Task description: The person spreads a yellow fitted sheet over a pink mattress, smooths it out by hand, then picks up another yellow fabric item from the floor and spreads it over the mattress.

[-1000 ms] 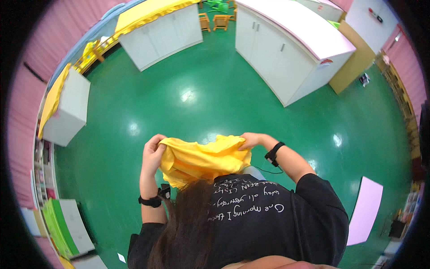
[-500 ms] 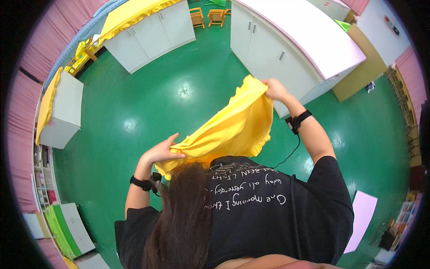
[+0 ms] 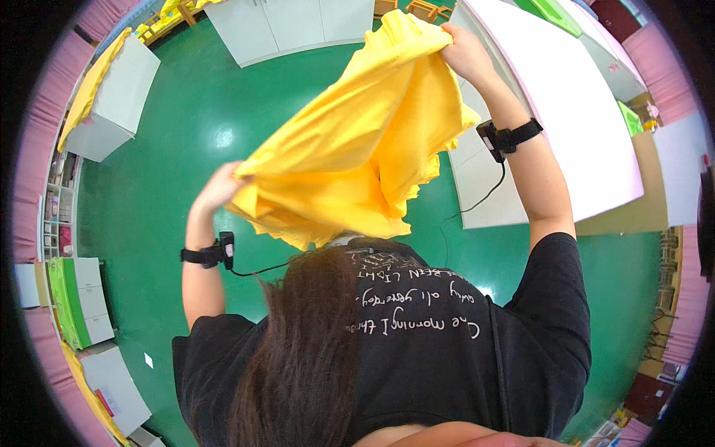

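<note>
A yellow ruffled cloth cover (image 3: 335, 141) hangs spread out between my raised hands, off the floor. My left hand (image 3: 217, 188) is closed on its lower left corner, slightly blurred. Further out and higher, my right hand (image 3: 466, 54) grips the upper right corner. The cloth sags in folds between them, and its frilled edge falls near my shoulders. Both wrists carry black straps with small devices and cables.
A white-topped cabinet (image 3: 573, 112) stands close on the right, next to my right arm. White cabinets (image 3: 298, 26) are ahead, and a small white cabinet (image 3: 123, 93) with a yellow cover is at the left. A green-topped drawer unit (image 3: 78, 298) stands lower left on the green floor (image 3: 175, 149).
Both hands have risen and moved outward, and the yellow cover is spread wider and higher. The white-topped cabinet on the right now appears nearer.
</note>
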Available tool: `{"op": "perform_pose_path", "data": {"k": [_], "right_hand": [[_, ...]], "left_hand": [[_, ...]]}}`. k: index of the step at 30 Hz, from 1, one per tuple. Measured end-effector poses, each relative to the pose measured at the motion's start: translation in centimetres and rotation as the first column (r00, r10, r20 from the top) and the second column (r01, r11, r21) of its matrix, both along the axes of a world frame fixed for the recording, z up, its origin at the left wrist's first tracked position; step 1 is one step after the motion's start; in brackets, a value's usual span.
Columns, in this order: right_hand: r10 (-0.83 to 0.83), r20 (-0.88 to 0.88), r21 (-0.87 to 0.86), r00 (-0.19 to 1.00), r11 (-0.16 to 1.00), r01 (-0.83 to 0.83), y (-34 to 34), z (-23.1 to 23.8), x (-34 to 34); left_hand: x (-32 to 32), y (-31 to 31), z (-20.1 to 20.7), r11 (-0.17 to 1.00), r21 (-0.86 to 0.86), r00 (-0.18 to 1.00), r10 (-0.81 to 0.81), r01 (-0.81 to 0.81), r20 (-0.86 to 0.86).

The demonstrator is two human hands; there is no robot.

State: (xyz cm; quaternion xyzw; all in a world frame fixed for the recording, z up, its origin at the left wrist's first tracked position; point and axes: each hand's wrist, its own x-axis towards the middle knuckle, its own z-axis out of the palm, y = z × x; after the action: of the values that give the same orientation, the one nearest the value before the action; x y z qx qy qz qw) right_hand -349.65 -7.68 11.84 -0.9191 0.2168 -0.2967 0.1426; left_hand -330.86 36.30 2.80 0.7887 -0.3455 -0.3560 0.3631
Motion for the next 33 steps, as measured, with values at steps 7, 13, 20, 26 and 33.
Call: {"op": "perform_pose_path", "data": {"k": [7, 13, 20, 26, 33], "right_hand": [[0.228, 0.182, 0.17, 0.957, 0.951, -0.259, -2.9, 8.3, 5.5], [0.11, 0.005, 0.582, 0.994, 0.808, -0.092, -4.9, 12.6, 6.1], [0.611, -0.525, 0.699, 0.592, 0.707, -0.109, -10.0, 4.7, 3.6], [0.819, -0.433, 0.894, 0.378, 0.445, 0.059, -11.3, 1.3, -1.5], [0.407, 0.03, 0.953, 0.913, 0.264, -0.149, -22.6, 7.0, -8.7]], "left_hand": [[9.2, -4.0, 5.9, 0.692, -0.632, 0.817, 0.555, -0.347, 0.159], [12.3, -10.5, 8.5, 0.872, -0.405, 0.525, 0.489, -0.274, 0.697], [20.8, -11.3, 1.0, 0.941, 0.337, 0.929, -0.153, 0.033, 0.336], [20.3, -22.4, 6.8, 0.905, 0.407, 0.973, 0.03, -0.124, 0.231], [24.8, -49.9, 13.6, 0.971, -0.236, 0.853, 0.081, 0.051, 0.516]]}}
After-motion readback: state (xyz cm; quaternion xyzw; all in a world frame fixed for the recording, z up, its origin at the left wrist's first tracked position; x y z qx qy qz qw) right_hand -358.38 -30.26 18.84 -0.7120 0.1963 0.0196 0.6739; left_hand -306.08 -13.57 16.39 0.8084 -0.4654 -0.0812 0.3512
